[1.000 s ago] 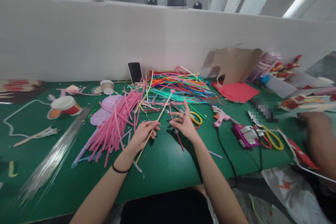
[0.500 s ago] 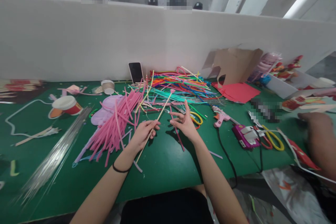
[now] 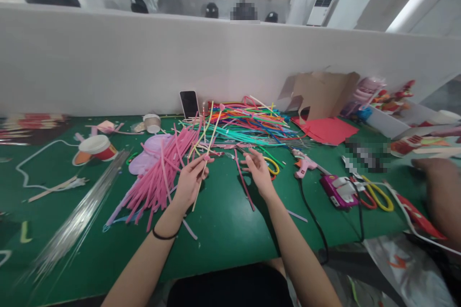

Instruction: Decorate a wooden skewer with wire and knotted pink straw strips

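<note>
In my left hand (image 3: 190, 180) a thin pale stick (image 3: 214, 130) is pinched, tilted up and away. A small pink piece caps its far end. Another small pink bit (image 3: 206, 157) shows right at the fingertips. My right hand (image 3: 257, 168) hovers to the right, fingers loosely bent and apart, with nothing visible in them. A dark pink pipe cleaner (image 3: 245, 184) lies on the table between the hands. Left of my left hand spreads a heap of pink pipe cleaners (image 3: 154, 182). Behind both hands lies a multicoloured pile of pipe cleaners (image 3: 248, 124).
At the right are a pink glue gun (image 3: 304, 165), a purple power strip (image 3: 336, 192), yellow-handled scissors (image 3: 380, 194) and another person's hand (image 3: 432, 177). To the left stand a paper cup (image 3: 103, 147) and thin wires (image 3: 84, 206). A phone (image 3: 189, 103) leans on the partition (image 3: 144, 57).
My left hand's stick has swung more upright and leftward, and a pink bit now shows at its fingertips. My right hand's raised index finger has bent in. The camera view has shifted slightly.
</note>
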`<move>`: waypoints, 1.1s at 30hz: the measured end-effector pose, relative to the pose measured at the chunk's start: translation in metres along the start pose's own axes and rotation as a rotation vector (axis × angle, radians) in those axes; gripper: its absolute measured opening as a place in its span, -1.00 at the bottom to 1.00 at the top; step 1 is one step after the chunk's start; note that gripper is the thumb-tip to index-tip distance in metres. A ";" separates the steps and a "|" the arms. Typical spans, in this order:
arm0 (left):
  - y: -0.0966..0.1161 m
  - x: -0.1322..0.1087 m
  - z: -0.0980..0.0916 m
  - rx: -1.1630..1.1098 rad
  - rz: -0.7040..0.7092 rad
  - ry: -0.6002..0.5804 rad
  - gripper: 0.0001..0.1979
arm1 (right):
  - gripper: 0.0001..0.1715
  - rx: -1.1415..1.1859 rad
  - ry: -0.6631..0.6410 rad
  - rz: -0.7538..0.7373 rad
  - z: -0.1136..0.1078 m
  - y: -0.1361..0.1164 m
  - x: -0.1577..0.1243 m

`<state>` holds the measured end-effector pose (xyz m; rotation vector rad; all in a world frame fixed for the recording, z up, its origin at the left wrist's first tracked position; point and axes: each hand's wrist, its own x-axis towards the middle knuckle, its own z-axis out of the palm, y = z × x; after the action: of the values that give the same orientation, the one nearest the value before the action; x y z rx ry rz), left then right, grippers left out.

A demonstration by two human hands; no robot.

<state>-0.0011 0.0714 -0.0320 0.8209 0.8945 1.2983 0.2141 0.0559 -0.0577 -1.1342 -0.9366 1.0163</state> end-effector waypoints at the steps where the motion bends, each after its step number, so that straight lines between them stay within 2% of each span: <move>1: 0.000 0.000 0.000 -0.016 0.009 0.000 -0.60 | -0.36 0.002 -0.003 -0.001 0.001 -0.001 -0.001; 6: 0.001 -0.001 0.001 0.039 -0.038 -0.008 -0.55 | -0.43 0.049 -0.086 -0.050 0.010 -0.008 -0.007; 13: -0.006 -0.004 0.006 0.110 -0.114 -0.019 -0.52 | -0.17 0.096 -0.193 -0.087 0.020 -0.007 -0.015; 18: -0.009 -0.003 0.006 0.096 -0.159 -0.012 -0.45 | 0.06 0.129 -0.185 -0.092 0.021 -0.004 -0.016; 22: -0.009 -0.002 0.004 0.094 -0.182 -0.008 -0.40 | 0.08 0.132 -0.176 -0.088 0.019 -0.008 -0.016; 27: -0.004 -0.003 0.003 0.161 -0.244 -0.105 -0.50 | 0.13 0.133 -0.141 -0.085 0.018 -0.010 -0.016; 33: -0.005 -0.003 0.003 0.185 -0.246 -0.115 -0.65 | 0.16 0.097 -0.145 -0.095 0.015 -0.008 -0.015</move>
<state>0.0037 0.0675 -0.0346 0.8899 0.9999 0.9549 0.1964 0.0442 -0.0484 -0.9361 -1.0354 1.0656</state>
